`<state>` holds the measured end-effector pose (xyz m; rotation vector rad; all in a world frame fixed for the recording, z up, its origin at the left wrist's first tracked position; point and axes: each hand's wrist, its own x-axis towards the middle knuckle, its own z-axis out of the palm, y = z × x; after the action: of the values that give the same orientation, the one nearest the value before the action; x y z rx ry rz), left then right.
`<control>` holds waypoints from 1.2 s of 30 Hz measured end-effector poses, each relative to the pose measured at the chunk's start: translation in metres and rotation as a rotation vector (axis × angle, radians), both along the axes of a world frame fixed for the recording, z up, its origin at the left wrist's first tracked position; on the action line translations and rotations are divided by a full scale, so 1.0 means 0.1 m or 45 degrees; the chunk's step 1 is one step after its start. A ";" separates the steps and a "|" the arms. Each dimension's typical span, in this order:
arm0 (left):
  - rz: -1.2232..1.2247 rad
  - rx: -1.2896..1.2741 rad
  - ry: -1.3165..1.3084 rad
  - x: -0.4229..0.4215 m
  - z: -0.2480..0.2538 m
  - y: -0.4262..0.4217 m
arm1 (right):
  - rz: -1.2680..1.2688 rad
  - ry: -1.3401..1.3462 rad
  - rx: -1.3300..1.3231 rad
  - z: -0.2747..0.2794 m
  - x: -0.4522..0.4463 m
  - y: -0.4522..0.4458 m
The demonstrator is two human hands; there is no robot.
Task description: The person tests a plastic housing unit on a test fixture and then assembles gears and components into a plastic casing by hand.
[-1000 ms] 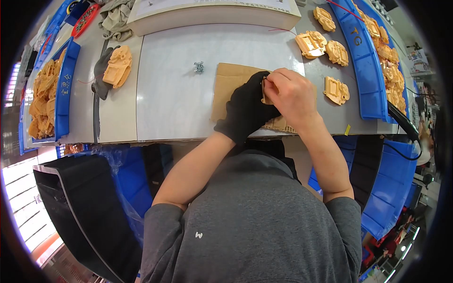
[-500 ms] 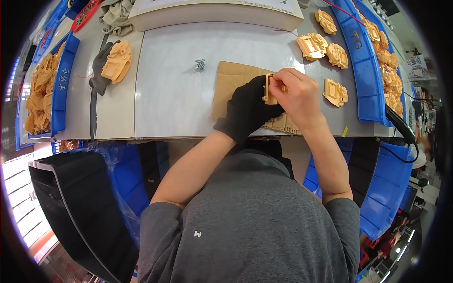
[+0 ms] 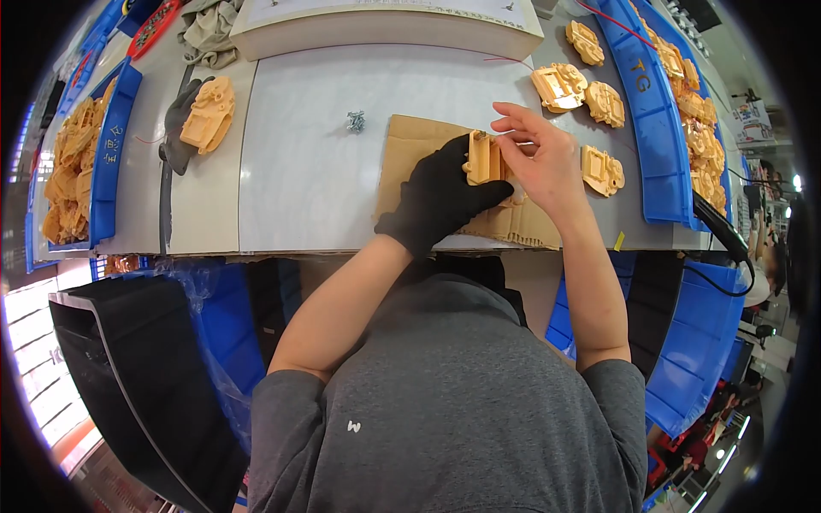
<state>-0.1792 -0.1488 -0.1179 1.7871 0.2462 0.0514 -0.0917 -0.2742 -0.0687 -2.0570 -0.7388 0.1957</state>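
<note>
The left hand (image 3: pixel 440 195), in a black glove, has its grip clamped on a pale orange plastic part (image 3: pixel 485 161); the thumb lies across the near end, the palm along the left side; the part stands above the cardboard (image 3: pixel 412 147), its long axis running roughly away from the body; the bare right hand (image 3: pixel 546 162) is on the other side, so the part lies to the left of its grip; thumb and forefinger are close by the part's upper right edge, the other fingers spread apart; whether those two tips pinch anything I cannot tell; the left hand is the nearer, being wrapped round the part.

Beyond the cardboard, a small heap of screws (image 3: pixel 355 122) rests on the pale surface (image 3: pixel 299 175); four similar loose parts (image 3: pixel 602 172) lie to the right, and another piece (image 3: pixel 208 115) to the left, on a dark cloth-like item (image 3: pixel 176 132).

As for writing, the right blue bin (image 3: pixel 665 162) reads "TG"; the left blue bin (image 3: pixel 109 184) bears Chinese characters, too small to read surely; the white box (image 3: pixel 385 36) carries print I cannot make out; the grey shirt (image 3: pixel 462 385) has a small white mark like an M.
</note>
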 end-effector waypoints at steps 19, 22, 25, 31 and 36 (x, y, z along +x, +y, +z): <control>0.030 -0.259 0.153 0.01 0.20 0.07 | -0.075 0.176 -0.018 -0.10 0.08 0.04; 0.040 -0.275 0.120 0.02 0.16 0.07 | -0.073 0.172 -0.008 -0.11 0.09 0.04; 0.040 -0.312 0.112 0.02 0.15 0.07 | -0.081 0.193 -0.012 -0.10 0.08 0.04; 0.035 -0.303 0.048 0.03 0.12 0.08 | -0.075 0.173 -0.008 -0.11 0.09 0.04; 0.034 -0.428 0.209 0.00 0.25 0.11 | -0.084 0.197 0.018 -0.10 0.08 0.02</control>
<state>-0.1793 -0.1379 -0.0925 1.4540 0.3742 -0.1126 -0.0834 -0.2727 -0.0783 -2.0240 -0.5753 0.3078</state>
